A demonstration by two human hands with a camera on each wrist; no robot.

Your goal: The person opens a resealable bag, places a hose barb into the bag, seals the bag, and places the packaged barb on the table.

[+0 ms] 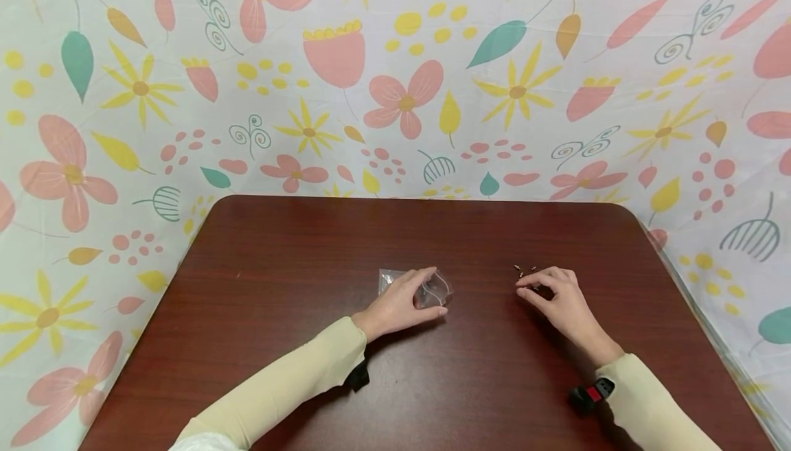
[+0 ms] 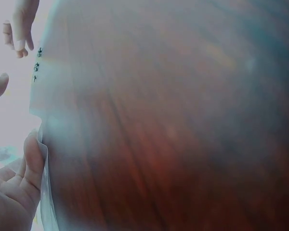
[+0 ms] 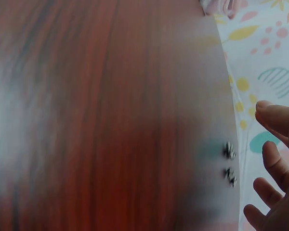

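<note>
A clear plastic bag (image 1: 435,290) lies near the middle of the table, its curved mouth facing right. My left hand (image 1: 398,303) bends over and around it, thumb spread away from the fingers. In the left wrist view, the bag's edge (image 2: 48,197) runs along the fingers of that hand (image 2: 14,192). To the right, several small brass-coloured metal pieces (image 1: 520,272) lie loose on the tabletop. My right hand (image 1: 559,296) hovers right beside them, thumb and forefinger tips close together. Its fingers (image 3: 274,161) look loosely bent in the right wrist view, with nothing seen between them.
The reddish-brown wooden table (image 1: 296,245) has rounded far corners. Behind and around it hangs a white cloth (image 1: 395,39) printed with flowers and leaves. A black strap device (image 1: 591,395) sits at the right wrist, and a black piece (image 1: 357,375) under the left one.
</note>
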